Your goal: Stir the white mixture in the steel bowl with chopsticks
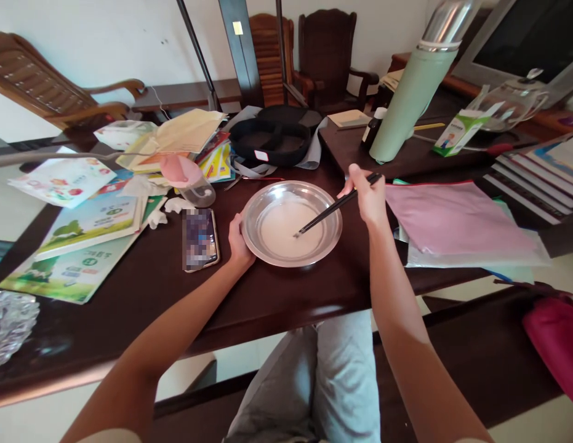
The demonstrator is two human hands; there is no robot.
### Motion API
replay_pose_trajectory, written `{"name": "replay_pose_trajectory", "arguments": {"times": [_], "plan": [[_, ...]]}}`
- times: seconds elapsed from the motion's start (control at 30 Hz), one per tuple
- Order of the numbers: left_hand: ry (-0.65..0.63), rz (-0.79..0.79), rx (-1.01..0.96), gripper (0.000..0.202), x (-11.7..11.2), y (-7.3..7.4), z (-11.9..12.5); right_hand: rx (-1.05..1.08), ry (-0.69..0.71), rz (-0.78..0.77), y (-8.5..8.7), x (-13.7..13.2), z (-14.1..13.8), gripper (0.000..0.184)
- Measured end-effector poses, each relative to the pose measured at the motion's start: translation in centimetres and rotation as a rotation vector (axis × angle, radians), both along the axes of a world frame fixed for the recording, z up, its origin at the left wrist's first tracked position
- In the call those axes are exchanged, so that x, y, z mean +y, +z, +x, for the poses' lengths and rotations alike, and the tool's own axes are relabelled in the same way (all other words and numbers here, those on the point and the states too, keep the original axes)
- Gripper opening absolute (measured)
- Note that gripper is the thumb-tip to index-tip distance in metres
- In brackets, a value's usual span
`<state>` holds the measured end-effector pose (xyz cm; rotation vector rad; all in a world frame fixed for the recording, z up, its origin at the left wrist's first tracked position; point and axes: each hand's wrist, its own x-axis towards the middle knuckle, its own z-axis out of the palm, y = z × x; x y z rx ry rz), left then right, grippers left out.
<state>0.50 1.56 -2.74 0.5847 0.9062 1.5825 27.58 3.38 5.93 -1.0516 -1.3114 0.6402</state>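
A round steel dish (323, 209) sits on the dark wooden table, holding a thin white liquid (284, 227). My left hand (238, 241) grips the dish's left rim. My right hand (367, 194) is closed around a pair of dark chopsticks (335, 208), whose tips dip into the white liquid near the dish's middle. A phone (200, 239) lies just left of my left hand.
Picture books (90, 221) and papers cover the table's left side. A pink-lidded cup (189, 178) and a black tray (272, 138) stand behind the dish. A green flask (413, 101) rises at the back right; a pink folder (452, 221) lies to the right.
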Motion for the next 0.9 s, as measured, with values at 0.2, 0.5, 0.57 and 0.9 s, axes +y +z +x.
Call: {"name": "replay_pose_trajectory", "arguments": {"times": [0.2,0.5,0.57,0.9], "plan": [[-0.021,-0.012,0.015,0.035,-0.3,0.4,0.0,-0.027,0.143,-0.014,-0.7,0.8,-0.3,0.058],[-0.038,-0.018,-0.004,0.035,-0.4,0.5,0.1,0.038,0.226,-0.016,-1.8,-0.1,0.4,0.058],[-0.027,-0.026,-0.004,0.034,-0.5,0.4,0.0,-0.022,0.277,-0.026,-1.7,-0.2,0.0,0.055],[-0.028,-0.062,0.025,0.039,-0.8,0.3,-0.5,0.089,0.164,-0.053,-1.8,-0.4,1.1,0.057]]}}
